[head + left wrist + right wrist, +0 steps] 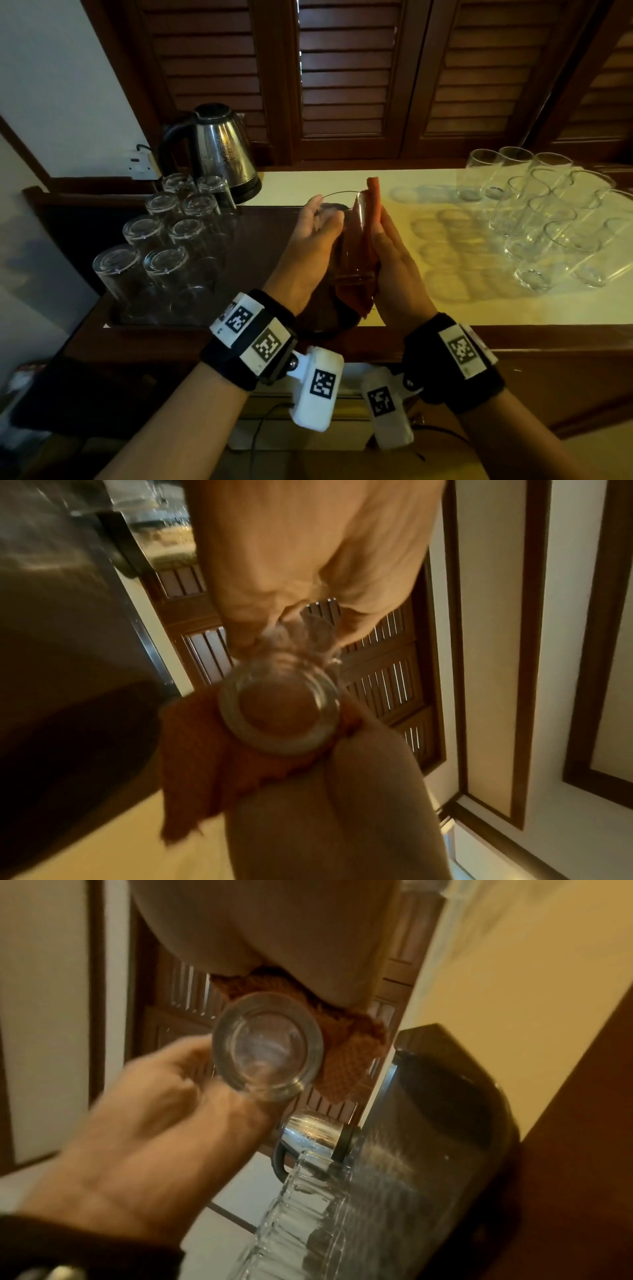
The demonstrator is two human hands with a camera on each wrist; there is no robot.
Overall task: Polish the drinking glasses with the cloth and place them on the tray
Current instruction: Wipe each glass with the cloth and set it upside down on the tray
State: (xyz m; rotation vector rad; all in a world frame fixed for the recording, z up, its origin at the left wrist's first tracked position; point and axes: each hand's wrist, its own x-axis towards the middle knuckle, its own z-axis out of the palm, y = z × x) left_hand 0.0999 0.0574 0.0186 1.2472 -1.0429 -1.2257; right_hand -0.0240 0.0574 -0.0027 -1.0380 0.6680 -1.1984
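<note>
Glass (346, 240): upright between palms; left hand (317, 236) grips its wall, flat-fingered right hand (394, 260) presses cloth (371, 212) against it; tray (113, 308) lies leftward.

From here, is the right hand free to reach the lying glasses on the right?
Probably not yet: the right hand is pressing the orange cloth against the held glass. The path to the lying glasses itself looks unobstructed.

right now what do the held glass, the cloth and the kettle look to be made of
Glass: clear glass, smooth and glossy; the cloth shows through it, and its base is thick.
Cloth: orange fabric, apparently knitted or coarse-woven, matte; a ribbed texture shows in the right wrist view.
Kettle: likely stainless steel, shiny with reflections; its black handle is probably plastic.
</note>
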